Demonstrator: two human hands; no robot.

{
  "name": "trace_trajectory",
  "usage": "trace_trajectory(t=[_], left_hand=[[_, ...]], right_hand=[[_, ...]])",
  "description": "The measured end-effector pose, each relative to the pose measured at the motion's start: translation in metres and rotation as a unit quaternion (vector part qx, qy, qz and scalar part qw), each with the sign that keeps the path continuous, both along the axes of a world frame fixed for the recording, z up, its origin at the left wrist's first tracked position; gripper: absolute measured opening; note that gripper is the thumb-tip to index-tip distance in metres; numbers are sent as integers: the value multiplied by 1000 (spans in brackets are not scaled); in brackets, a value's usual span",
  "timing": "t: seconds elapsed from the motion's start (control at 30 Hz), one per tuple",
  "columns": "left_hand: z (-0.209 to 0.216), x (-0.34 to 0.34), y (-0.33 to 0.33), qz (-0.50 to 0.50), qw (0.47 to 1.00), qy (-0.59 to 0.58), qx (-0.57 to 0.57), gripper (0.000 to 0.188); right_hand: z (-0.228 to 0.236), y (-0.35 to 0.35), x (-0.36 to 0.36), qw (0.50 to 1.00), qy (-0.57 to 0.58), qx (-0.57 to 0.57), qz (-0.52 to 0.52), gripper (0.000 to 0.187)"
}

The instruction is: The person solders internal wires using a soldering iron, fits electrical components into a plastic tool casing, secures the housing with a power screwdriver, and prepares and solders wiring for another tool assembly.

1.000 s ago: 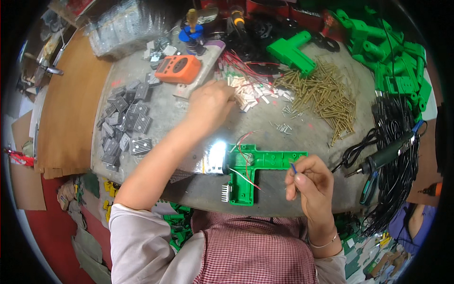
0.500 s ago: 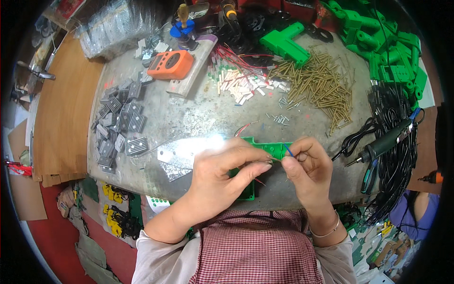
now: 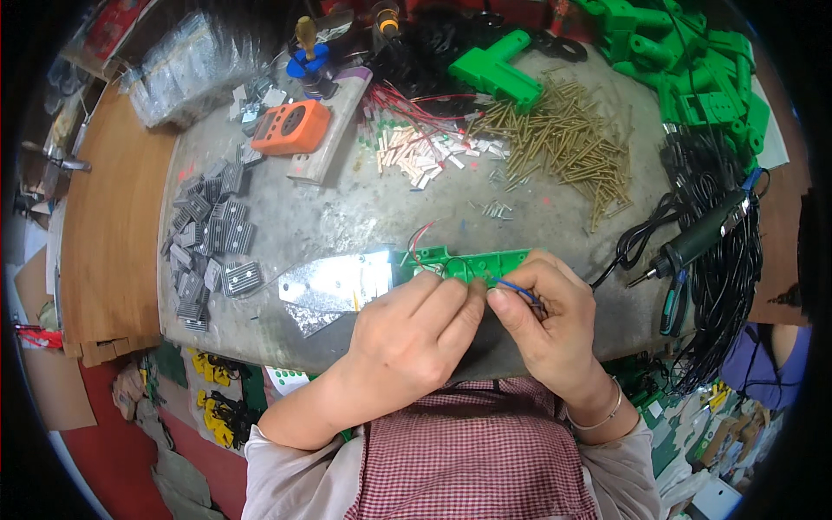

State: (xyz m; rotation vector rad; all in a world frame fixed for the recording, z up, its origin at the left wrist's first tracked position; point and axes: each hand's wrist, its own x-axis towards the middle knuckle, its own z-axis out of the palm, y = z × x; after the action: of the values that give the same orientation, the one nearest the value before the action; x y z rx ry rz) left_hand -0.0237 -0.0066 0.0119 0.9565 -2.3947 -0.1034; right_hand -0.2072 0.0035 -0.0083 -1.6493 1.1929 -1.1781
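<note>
A green plastic housing (image 3: 498, 262) lies near the table's front edge, with thin wires rising from it. From its left end a shiny metal plate (image 3: 334, 282) sticks out. My left hand (image 3: 416, 334) is closed over the housing's near side, fingertips pinched together; what they hold is hidden behind the fingers. Close to its right, my right hand (image 3: 555, 325) pinches a thin blue wire (image 3: 517, 288) between thumb and index finger. Its tip points toward my left fingertips. A red wire (image 3: 419, 236) loops up behind my left hand.
Grey finned metal blocks (image 3: 208, 225) are heaped at left. An orange multimeter (image 3: 293, 128) rests on a board. White sleeves (image 3: 420, 156), long brass screws (image 3: 572, 143) and green housings (image 3: 685, 69) lie farther back. At right, an electric screwdriver (image 3: 702, 238) lies on black cables (image 3: 719, 303).
My left hand has turned more knuckles-up and its fingertips have closed in. My right hand has shifted slightly left and down; the blue wire now tilts toward my left hand.
</note>
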Motion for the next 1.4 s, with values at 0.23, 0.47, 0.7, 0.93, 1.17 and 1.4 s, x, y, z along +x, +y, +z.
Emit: trace_trajectory(t=[0.23, 0.47, 0.7, 0.93, 1.17, 1.4], left_hand=[[-2, 13, -2, 37, 850, 383, 360, 17], [-4, 12, -1, 25, 700, 510, 499, 15], [-2, 10, 3, 27, 730, 494, 471, 15], [0, 4, 7, 35, 728, 515, 451, 16], [-9, 5, 13, 14, 741, 499, 449, 24], [2, -4, 13, 29, 797, 385, 465, 38]], right_hand=[[-4, 4, 1, 994, -99, 37, -30, 13], [-6, 1, 3, 991, -132, 1, -7, 13], [-3, 5, 4, 993, -115, -7, -12, 13], [-2, 9, 3, 995, -96, -9, -28, 13], [4, 14, -1, 987, -124, 102, 5, 11], [1, 19, -27, 965, -166, 159, 123, 13]])
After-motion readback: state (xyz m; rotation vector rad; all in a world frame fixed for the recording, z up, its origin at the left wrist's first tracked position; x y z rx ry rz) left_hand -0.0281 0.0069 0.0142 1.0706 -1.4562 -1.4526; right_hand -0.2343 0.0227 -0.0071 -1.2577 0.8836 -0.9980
